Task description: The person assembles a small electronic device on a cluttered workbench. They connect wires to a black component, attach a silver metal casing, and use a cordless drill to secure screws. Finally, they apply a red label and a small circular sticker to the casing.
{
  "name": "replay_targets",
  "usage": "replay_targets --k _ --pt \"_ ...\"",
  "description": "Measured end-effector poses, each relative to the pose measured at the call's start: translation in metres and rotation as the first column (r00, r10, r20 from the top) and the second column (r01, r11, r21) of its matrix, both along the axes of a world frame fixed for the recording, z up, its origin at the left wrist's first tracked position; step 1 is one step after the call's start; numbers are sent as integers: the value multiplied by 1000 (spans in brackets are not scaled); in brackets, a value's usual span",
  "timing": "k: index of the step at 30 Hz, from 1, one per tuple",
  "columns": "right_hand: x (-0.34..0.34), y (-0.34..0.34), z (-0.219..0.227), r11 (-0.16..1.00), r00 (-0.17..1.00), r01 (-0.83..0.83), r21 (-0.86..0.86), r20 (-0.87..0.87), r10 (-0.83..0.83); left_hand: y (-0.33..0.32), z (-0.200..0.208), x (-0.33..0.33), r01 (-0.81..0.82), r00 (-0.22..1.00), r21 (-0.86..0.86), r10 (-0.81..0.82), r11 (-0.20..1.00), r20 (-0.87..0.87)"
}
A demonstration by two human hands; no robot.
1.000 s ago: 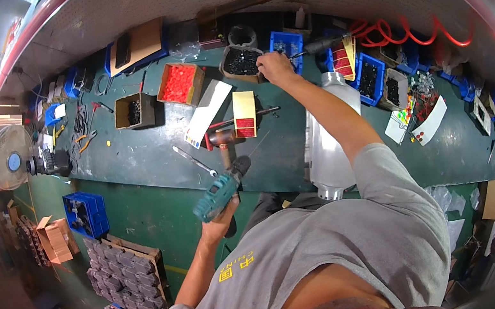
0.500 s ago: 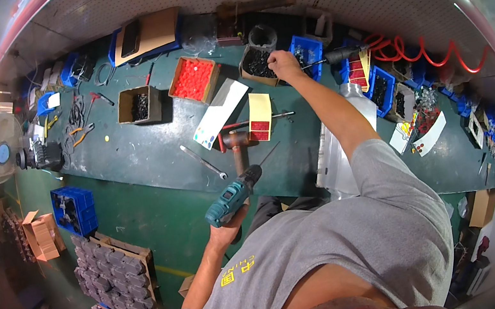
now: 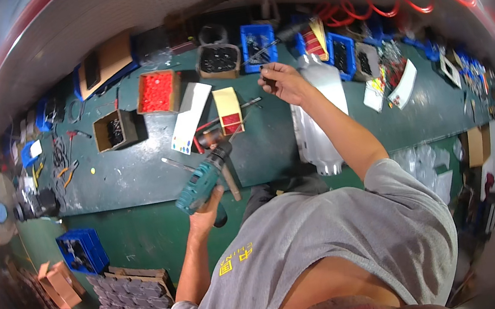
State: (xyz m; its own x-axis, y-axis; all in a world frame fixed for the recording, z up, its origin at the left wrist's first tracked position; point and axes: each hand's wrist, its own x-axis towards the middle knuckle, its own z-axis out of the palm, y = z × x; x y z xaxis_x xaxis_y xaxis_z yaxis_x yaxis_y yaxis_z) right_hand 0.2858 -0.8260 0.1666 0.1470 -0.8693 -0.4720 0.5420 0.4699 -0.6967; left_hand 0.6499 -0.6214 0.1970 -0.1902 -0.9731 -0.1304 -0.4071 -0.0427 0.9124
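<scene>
My left hand (image 3: 209, 208) is closed round the grip of a teal cordless drill (image 3: 198, 187), whose long thin bit points up and to the right over the bench. My right hand (image 3: 285, 84) hangs above the bench, fingers curled together, with a small dark piece at the fingertips, its kind too small to tell. Beyond that hand are a box of black parts (image 3: 219, 59) and a blue bin (image 3: 259, 44) of small hardware. To its right lies a silver metal housing (image 3: 324, 118), lengthwise on the green bench.
A hammer (image 3: 230, 180) and a yellow card with red labels (image 3: 227, 106) lie mid-bench. Further left stand a box of red parts (image 3: 156, 92) and another parts box (image 3: 115, 130). A red coiled hose (image 3: 390, 10) hangs at the back right. Blue crates (image 3: 81, 250) stand at lower left.
My right hand has left the box of black parts and come nearer to me, toward the housing. My left hand still grips the drill, now over the hammer. The whole view has shifted.
</scene>
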Motion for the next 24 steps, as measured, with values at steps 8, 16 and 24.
replay_targets --k 8,16,24 --pt "-74 153 26 1000 948 28 -7 -318 -29 -3 38 -43 173 927 208 -88 963 -365" --pt "-137 247 29 986 886 108 -125 -439 -152 23 60 -129 233 956 354 -145 906 -256" --pt "-191 321 18 962 883 205 -180 -390 -261 63 80 -194 312 942 330 -245 891 -229"
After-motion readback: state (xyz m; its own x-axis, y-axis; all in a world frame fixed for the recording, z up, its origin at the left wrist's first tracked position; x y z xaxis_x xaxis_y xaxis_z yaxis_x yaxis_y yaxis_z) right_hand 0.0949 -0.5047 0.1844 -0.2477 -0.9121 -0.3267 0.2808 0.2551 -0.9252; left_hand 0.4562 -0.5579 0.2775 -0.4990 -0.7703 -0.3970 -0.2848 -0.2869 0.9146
